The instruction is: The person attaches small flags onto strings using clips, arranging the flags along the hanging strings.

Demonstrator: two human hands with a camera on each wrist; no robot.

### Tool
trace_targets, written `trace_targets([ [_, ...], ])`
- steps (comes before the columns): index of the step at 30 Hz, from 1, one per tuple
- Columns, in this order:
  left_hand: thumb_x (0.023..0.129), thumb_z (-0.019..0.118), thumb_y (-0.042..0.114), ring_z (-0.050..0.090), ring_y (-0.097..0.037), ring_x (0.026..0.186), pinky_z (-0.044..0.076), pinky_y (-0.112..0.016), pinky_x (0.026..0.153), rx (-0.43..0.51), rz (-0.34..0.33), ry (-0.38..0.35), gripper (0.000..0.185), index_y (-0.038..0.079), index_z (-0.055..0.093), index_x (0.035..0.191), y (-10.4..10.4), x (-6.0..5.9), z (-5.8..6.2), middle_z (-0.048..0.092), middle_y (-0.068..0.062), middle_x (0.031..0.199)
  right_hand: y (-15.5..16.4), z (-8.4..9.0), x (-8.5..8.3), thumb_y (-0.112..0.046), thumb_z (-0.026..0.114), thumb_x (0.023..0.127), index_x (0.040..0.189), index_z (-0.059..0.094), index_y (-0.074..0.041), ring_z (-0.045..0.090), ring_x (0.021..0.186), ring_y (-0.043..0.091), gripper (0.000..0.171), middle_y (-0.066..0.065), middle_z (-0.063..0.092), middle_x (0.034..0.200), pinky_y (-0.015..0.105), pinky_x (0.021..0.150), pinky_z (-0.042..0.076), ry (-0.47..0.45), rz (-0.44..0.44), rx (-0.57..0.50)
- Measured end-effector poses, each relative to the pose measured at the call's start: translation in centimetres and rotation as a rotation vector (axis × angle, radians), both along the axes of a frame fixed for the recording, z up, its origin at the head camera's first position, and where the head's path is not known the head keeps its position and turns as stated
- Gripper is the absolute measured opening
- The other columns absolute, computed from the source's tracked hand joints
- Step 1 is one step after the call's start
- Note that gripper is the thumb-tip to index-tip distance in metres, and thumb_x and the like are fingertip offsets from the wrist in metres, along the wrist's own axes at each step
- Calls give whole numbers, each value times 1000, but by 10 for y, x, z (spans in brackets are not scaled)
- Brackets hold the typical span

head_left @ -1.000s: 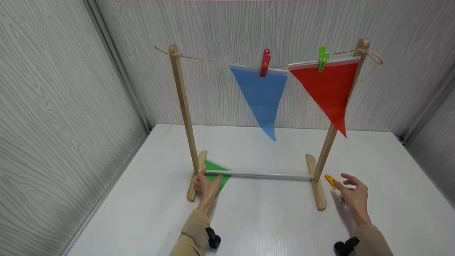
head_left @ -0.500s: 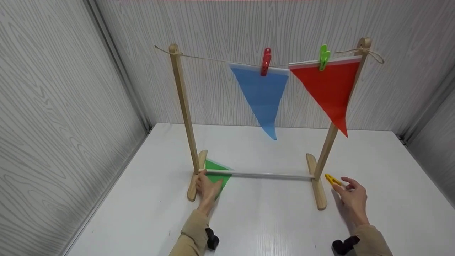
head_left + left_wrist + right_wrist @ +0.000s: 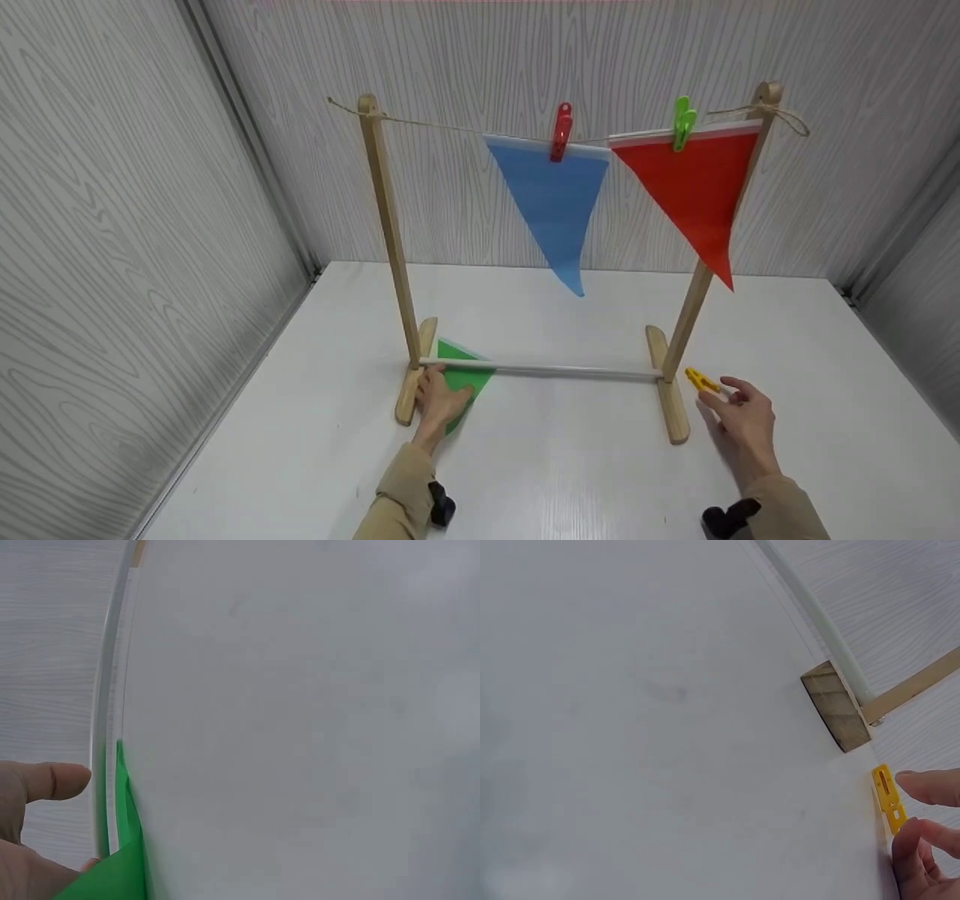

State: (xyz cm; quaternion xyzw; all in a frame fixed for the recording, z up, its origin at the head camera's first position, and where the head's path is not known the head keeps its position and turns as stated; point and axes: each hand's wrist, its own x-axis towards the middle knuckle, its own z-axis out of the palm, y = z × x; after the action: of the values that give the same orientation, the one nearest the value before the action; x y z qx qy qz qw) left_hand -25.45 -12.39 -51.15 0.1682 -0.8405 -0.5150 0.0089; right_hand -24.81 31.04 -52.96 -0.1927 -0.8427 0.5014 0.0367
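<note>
A green flag (image 3: pixel 471 375) lies flat on the white table under the rack's white bottom rod (image 3: pixel 570 370), beside the left post's foot. My left hand (image 3: pixel 439 390) rests on its near part with the fingers laid out; the left wrist view shows the thumb (image 3: pixel 49 780) straight beside the green flag (image 3: pixel 120 870). A yellow clothes peg (image 3: pixel 701 380) lies on the table just right of the right foot. My right hand (image 3: pixel 718 394) hovers at it. In the right wrist view the fingers (image 3: pixel 930 787) are a hair from the yellow peg (image 3: pixel 889 799), not closed on it.
The wooden rack (image 3: pixel 386 225) carries a string with a blue flag (image 3: pixel 555 202) under a red peg (image 3: pixel 559 131) and a red flag (image 3: pixel 694 187) under a green peg (image 3: pixel 682 122). Grey panel walls enclose the white table (image 3: pixel 570 472) on three sides.
The green flag has slid slightly right under my left hand. My right hand has crept a little closer to the yellow peg.
</note>
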Motion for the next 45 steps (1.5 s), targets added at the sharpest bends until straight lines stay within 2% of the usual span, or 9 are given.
trace_targets([
  [13, 88, 71, 21, 30, -49, 135, 24, -63, 115, -163, -119, -48, 77, -5, 33, 149, 2, 0, 2, 33, -32, 145, 4, 0, -1, -21, 68, 95, 144, 47, 3, 51, 65, 7, 58, 7, 49, 101, 20, 54, 48, 20, 19, 2],
  [23, 91, 69, 29, 36, -47, 124, 28, -63, 107, -252, -212, -34, 64, -3, 45, 142, 5, 2, 2, 42, -29, 136, 4, -1, 0, -20, 69, 94, 143, 46, 4, 51, 60, 6, 60, 9, 48, 105, 19, 53, 50, 25, 18, -24],
  [31, 90, 72, 33, 37, -44, 120, 29, -61, 102, -311, -223, -22, 60, 3, 51, 138, 11, 2, 2, 45, -26, 132, 3, 0, -1, -19, 69, 94, 144, 46, 3, 51, 62, 6, 59, 8, 48, 106, 20, 53, 49, 7, -1, -37],
  [39, 88, 75, 36, 35, -39, 110, 30, -56, 98, -364, -247, 15, 58, -2, 54, 128, 22, 2, 3, 44, -23, 120, 3, -1, 1, -23, 67, 95, 145, 45, 1, 51, 66, 7, 60, 8, 48, 109, 20, 55, 49, -12, 12, -44],
  [45, 87, 76, 38, 32, -38, 106, 27, -53, 94, -404, -277, 45, 66, -4, 51, 132, 28, 4, 3, 44, -25, 121, 3, -1, 3, -23, 67, 95, 146, 44, 1, 52, 67, 7, 61, 13, 47, 116, 20, 56, 49, -9, 19, -47],
])
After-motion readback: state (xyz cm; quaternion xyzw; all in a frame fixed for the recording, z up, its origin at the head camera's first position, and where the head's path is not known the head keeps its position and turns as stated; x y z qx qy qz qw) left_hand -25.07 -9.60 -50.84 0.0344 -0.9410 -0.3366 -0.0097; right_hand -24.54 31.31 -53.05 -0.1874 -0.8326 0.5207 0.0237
